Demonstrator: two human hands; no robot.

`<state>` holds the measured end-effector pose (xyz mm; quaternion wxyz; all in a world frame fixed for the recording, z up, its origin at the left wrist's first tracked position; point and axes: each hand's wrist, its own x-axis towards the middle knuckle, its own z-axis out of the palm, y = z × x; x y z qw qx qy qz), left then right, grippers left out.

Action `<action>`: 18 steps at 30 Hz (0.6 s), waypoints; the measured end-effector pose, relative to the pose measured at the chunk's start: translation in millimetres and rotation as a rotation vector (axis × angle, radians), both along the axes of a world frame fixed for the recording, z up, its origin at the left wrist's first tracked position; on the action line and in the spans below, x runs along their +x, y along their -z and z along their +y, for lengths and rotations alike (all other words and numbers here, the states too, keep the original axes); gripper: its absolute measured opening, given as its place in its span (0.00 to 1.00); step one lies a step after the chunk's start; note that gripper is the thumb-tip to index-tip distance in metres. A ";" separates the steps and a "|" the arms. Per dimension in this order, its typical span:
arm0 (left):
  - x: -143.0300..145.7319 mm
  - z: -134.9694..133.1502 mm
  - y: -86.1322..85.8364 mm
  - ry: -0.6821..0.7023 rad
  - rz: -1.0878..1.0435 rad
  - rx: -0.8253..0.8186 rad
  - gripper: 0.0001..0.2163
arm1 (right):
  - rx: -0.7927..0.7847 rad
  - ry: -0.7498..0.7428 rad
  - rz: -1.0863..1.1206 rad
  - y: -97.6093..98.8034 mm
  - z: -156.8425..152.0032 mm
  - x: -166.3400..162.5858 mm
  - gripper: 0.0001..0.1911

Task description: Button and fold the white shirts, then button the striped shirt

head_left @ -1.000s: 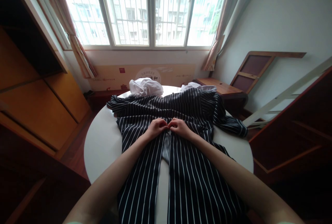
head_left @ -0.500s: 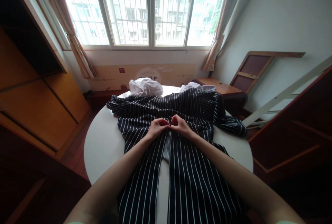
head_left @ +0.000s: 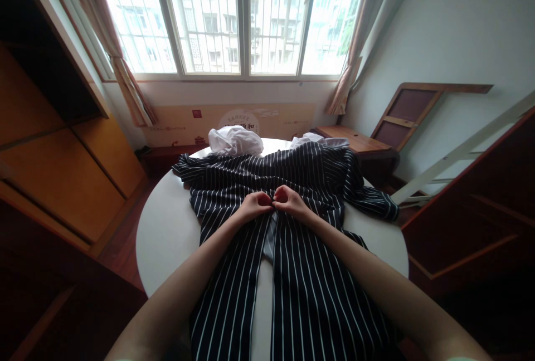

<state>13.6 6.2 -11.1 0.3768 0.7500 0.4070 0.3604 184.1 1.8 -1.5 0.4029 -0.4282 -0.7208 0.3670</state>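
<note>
A black garment with white stripes, with sleeves and a front that parts down the middle, lies spread over a round white table. My left hand pinches the garment's left front edge near its middle. Close against it, my right hand pinches the opposite edge, thumb and forefinger curled into a ring. The fingertips of both hands meet where the two edges come together. Whatever small part is between them is too small to make out. Below the hands the front panels lie apart, with the table showing in the gap.
Crumpled white cloth and a second pale cloth lie at the table's far edge. Behind stand a wooden desk and a window. Wooden cabinets are on the left; a white ladder-like frame leans at right.
Both hands stay at the same spot on the garment. The fingers have shifted slightly, the loop of each thumb and forefinger looking a little rounder.
</note>
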 end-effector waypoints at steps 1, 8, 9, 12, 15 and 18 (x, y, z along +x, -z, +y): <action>-1.0 1.2 0.5 0.018 0.004 -0.008 0.09 | 0.005 0.002 -0.015 -0.4 -0.7 -0.5 0.12; 1.1 -0.5 1.2 0.001 0.039 0.061 0.07 | 0.061 0.038 -0.090 -3.1 -4.0 -3.4 0.10; 1.9 -1.6 1.0 -0.013 0.037 0.076 0.07 | 0.067 0.037 -0.092 -2.7 -3.6 -3.3 0.10; 3.9 -5.1 0.4 -0.062 0.021 0.124 0.08 | 0.073 0.032 -0.090 -1.1 -2.0 -2.6 0.10; 4.9 -7.5 -0.1 -0.086 0.006 0.152 0.07 | 0.063 0.023 -0.070 -0.5 -1.0 -1.6 0.10; 5.3 -7.7 0.8 -0.086 -0.012 0.160 0.08 | 0.038 0.014 -0.036 -0.6 -0.9 -1.0 0.10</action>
